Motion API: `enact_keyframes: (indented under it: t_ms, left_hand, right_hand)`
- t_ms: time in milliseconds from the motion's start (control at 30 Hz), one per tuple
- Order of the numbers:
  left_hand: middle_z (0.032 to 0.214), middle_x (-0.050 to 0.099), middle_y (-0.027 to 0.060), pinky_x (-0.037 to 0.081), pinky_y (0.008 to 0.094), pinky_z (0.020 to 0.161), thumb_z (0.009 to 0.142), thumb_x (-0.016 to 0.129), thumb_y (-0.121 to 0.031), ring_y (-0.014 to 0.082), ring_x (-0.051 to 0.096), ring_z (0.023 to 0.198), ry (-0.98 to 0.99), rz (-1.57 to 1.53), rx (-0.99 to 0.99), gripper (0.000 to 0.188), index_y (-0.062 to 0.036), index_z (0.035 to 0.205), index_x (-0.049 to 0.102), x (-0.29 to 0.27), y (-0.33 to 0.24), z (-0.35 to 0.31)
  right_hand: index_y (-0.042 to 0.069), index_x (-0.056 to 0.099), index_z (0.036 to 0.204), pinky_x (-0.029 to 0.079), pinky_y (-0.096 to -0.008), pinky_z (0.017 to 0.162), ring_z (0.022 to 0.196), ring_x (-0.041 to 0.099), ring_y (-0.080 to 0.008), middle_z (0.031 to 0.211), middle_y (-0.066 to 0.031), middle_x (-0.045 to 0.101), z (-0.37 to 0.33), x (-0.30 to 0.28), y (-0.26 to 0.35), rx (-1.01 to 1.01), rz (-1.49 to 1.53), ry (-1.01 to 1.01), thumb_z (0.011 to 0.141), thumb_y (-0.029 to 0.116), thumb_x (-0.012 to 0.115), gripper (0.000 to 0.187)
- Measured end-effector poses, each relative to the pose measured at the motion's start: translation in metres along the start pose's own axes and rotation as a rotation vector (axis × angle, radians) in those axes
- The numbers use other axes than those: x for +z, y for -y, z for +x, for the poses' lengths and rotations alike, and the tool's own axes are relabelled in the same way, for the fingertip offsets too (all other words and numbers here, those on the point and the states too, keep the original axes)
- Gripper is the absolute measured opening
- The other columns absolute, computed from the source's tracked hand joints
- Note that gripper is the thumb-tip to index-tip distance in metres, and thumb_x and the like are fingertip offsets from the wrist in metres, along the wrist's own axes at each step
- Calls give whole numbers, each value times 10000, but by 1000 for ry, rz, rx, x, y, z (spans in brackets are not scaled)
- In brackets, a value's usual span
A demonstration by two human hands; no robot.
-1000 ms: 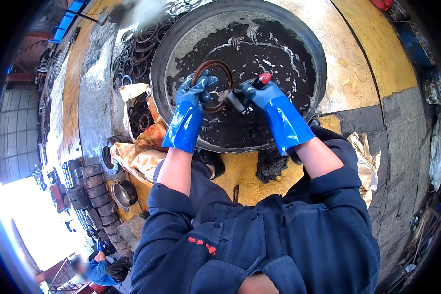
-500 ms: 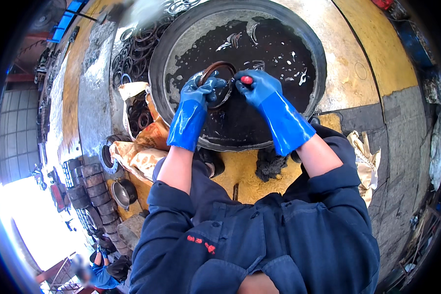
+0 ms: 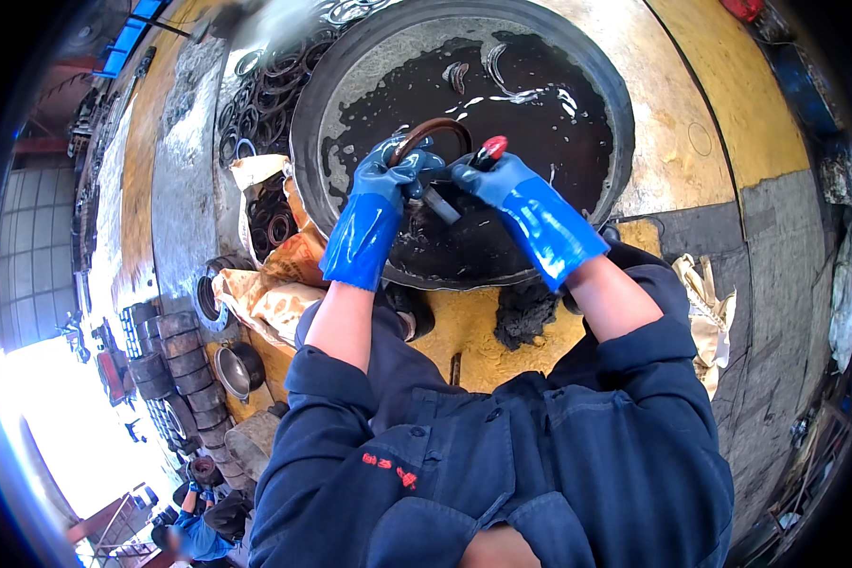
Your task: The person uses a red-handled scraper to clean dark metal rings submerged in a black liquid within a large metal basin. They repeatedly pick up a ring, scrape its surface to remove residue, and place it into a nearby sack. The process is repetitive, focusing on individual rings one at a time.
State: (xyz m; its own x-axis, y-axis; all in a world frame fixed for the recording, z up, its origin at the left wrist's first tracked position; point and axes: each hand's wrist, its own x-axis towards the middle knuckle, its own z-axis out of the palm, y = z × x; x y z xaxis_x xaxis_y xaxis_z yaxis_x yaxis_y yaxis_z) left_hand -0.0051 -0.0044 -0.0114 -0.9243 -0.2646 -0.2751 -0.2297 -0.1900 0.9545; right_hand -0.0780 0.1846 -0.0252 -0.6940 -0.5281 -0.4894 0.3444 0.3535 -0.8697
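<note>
Both my hands wear blue rubber gloves, above a wide round basin (image 3: 621,133) of dark liquid. Closed around the near left side of a brown ring (image 3: 437,127), my left hand (image 3: 388,170) holds it tilted. My right hand (image 3: 492,178) is closed on a hand tool (image 3: 492,149) with a red-ended dark handle. Between the hands, a flat grey piece (image 3: 440,205) slants over the liquid; it looks like the tool's head, but the join is hidden. Partly sunk curved pieces (image 3: 495,66) show at the basin's far side.
Dark rings (image 3: 270,99) lie heaped left of the basin, beside an opened paper sack (image 3: 275,284) holding more rings. A metal pot (image 3: 239,369) and stacked dark cylinders (image 3: 187,364) stand at lower left. A black rag (image 3: 523,317) lies before the basin. Another person (image 3: 199,535) works at far lower left.
The tool's red end has swung up and right, and the grey piece now shows between my hands. The ring has tilted, its far edge shifting right. Ripples in the liquid have changed.
</note>
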Motion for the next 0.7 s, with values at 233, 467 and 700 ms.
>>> enact_keyframes:
  t_ms: [233,467,700]
  left_hand:
    - [944,757,104,395,209,523,956,641,-97,67,512,574,-106,27,-59,270,-1,1207,664,-4,7,2]
    - [1038,765,96,401,222,515,946,609,-127,81,532,583,-250,-61,-81,325,-46,1258,654,-35,7,15]
    - [997,770,90,377,217,497,945,645,-137,64,518,570,-243,-164,-105,278,-68,1212,679,-29,2,15]
  right_hand:
    - [135,709,1044,549,-453,805,967,693,-319,994,-85,723,-11,21,-13,-700,-808,-441,833,226,716,230]
    - [126,741,1099,552,-342,834,925,706,-218,1022,-79,746,3,-1,-17,-213,-280,-403,893,230,726,231]
    - [48,748,1059,538,-314,836,892,702,-177,960,-89,754,15,15,-31,-157,394,-28,856,311,785,335]
